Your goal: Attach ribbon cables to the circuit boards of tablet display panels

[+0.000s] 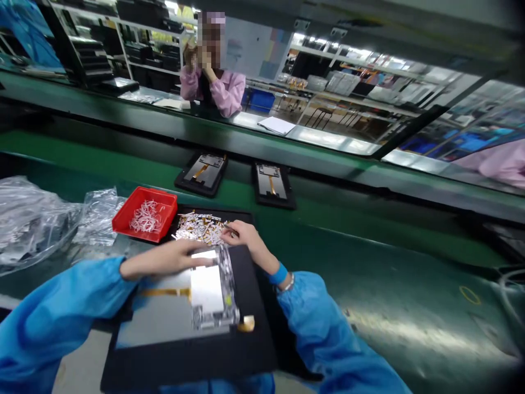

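Observation:
My left hand (170, 259) lies with fingers stretched out along the upper edge of an opened tablet-like device (164, 323). This device has a grey panel, a bright metal plate, an orange ribbon cable and a black surround; it rests tilted close to my body. Beyond its top corner, my right hand (244, 236) is closed in a pinch at the edge of a pile of small white and gold parts (199, 227). Something thin and dark shows at those fingertips, too small to name. The pile lies on a black tray (241, 216).
Left of the pile stands a red bin (147, 236) with white strips. Clear plastic bags (36, 224) lie further left. Two similar devices (200, 174) (273, 183) sit on the green belt (328, 219). Across the line, a person in pink sleeves (229, 93) sits.

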The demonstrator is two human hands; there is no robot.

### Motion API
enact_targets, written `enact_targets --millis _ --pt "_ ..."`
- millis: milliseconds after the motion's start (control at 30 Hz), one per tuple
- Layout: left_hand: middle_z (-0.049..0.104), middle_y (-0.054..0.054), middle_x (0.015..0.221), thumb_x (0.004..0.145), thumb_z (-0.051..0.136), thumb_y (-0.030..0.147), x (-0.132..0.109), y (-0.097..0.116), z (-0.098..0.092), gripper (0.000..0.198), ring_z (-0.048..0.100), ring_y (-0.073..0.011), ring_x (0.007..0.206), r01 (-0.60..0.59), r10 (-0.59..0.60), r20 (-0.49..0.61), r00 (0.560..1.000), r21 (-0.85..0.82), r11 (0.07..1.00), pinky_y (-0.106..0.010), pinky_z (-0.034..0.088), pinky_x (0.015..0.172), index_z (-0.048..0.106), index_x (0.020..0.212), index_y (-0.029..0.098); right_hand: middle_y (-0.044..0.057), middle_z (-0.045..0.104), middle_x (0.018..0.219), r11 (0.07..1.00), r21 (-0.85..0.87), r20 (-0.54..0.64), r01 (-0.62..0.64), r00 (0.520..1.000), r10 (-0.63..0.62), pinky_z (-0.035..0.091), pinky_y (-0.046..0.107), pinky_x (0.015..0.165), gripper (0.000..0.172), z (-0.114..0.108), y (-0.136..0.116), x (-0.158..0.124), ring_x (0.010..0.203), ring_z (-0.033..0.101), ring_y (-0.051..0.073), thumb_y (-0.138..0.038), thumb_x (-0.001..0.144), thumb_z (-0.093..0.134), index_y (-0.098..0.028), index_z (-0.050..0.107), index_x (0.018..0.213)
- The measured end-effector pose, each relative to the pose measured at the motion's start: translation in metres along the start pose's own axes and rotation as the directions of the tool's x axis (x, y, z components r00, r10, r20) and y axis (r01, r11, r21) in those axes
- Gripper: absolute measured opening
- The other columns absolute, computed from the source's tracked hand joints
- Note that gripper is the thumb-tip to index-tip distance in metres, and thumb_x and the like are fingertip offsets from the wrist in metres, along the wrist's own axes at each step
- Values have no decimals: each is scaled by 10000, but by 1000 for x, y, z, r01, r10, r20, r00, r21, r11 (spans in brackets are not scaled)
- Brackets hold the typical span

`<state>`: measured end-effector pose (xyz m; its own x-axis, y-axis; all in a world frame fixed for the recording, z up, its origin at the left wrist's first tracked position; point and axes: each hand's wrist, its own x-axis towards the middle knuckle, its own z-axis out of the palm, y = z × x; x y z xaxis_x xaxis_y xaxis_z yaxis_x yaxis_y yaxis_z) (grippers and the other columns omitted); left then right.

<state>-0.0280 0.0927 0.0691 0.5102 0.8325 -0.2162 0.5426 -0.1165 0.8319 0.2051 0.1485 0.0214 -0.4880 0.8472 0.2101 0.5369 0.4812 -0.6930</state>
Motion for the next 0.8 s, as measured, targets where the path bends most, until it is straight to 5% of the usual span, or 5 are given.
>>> enact_targets --millis 133,267,567,700,800 --pt "597 4 599 846 600 643 -8 -25 45 473 552 -153 530 -96 70 103 992 272 957 -235 320 491 661 785 179 11 609 763 981 -101 46 -164 984 170 440 262 667 143 22 5 16 700 560 129 -194 796 723 -159 612 712" --pt "654 -72 854 939 532 532 -8 -30 69 395 623 -207 761 -222 206 86 975 455 862 -279 429 657 662 883 163 -9 616 679 971 -89 103 -223 967 232 396 238 633 129 19 4 14 639 555 115 -119 764 676 -162 609 663" --pt "579 -113 978 1017 374 373 12 -15 30 318 563 -239 896 -191 387 -200 900 618 762 -369 472 788 580 1013 130 -19 564 716 987 7 107 -160 982 159 374 221 615 118 -20 -27 -21 615 500 89 -141 817 652 -152 582 723" --pt "583 -46 871 1020 370 364 28 0 23 322 580 -167 790 -381 540 -120 833 584 717 -263 484 696 581 864 178 -60 501 626 992 31 127 -120 985 115 364 199 586 123 -28 -46 -34 577 478 76 -119 790 693 -159 594 728" --pt "611 -26 841 1027 330 314 28 6 24 320 600 -140 746 -549 681 -90 727 521 654 -218 492 662 585 874 195 -57 577 681 986 19 96 -163 982 161 395 178 575 122 -27 -54 -43 575 540 67 -179 811 717 -165 600 781"
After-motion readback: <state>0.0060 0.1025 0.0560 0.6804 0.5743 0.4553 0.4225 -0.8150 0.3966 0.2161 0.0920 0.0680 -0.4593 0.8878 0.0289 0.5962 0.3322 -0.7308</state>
